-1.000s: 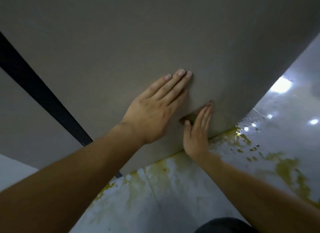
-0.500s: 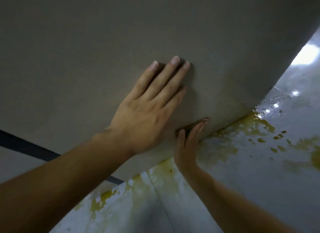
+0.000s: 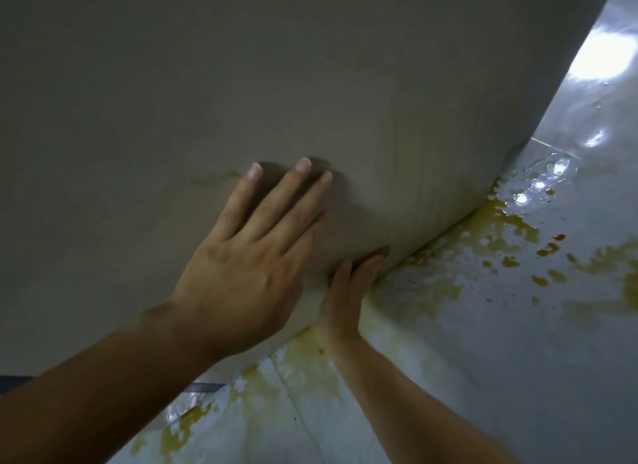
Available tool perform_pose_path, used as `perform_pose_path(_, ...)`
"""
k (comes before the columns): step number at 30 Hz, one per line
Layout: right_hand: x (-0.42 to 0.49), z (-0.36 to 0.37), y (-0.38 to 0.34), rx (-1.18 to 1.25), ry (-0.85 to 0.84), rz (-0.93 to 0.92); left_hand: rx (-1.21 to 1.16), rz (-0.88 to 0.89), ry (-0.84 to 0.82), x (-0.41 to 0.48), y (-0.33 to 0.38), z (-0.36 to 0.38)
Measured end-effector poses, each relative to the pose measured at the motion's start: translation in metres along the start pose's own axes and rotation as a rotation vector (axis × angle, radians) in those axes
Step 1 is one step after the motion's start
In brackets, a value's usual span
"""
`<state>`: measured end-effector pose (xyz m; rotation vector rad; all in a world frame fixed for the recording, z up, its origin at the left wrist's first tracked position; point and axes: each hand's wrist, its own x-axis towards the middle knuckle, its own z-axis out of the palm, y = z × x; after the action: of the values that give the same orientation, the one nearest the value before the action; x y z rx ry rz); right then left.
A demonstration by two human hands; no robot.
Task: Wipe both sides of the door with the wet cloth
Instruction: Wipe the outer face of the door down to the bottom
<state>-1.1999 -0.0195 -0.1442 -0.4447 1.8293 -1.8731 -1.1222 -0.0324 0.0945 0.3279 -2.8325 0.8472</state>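
One door (image 3: 310, 83), two hands, both on it. The left hand (image 3: 241, 277) lies flat on the grey face with its fingers straight and spread, holding nothing. The right hand (image 3: 348, 291) is down at the bottom edge, fingers straight and pressed together against the door. Can't tell if the cloth is under it. The wet floor (image 3: 483, 360) has lots of yellow stains (image 3: 500, 228).

The cloth lies hidden under the right hand (image 3: 348, 291).
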Motion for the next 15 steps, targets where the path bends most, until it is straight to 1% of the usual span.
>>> perform_pose_path(2, 0.021, -0.008, 0.006, -0.037, 0.044, -0.055, 0.000, -0.011, 0.015, 0.003, 0.000, 0.000)
perform_pose_path(4, 0.020, -0.014, 0.019, -0.056, 0.030, -0.053, -0.007, -0.017, 0.027, 0.004, -0.001, -0.003)
perform_pose_path(7, 0.003, -0.013, 0.028, 0.049, 0.000, 0.079, -0.002, -0.013, 0.049, 0.005, -0.008, -0.010)
perform_pose_path(9, 0.005, -0.008, 0.018, 0.091, 0.027, 0.129, 0.009, -0.012, 0.034, 0.006, -0.008, -0.012)
perform_pose_path(10, 0.007, -0.005, 0.008, 0.085, 0.039, 0.100, 0.013, -0.017, 0.019, 0.005, -0.006, -0.012)
perform_pose_path(13, 0.005, -0.001, -0.012, 0.024, 0.039, -0.171, 0.042, -0.032, -0.006, 0.004, -0.002, -0.009)
perform_pose_path(14, 0.003, -0.002, -0.010, -0.020, 0.028, -0.233, 0.053, -0.032, -0.015, 0.004, -0.003, -0.008)
perform_pose_path(15, 0.003, -0.005, -0.003, -0.045, 0.021, -0.238, 0.056, -0.032, -0.021, 0.004, -0.003, -0.007)
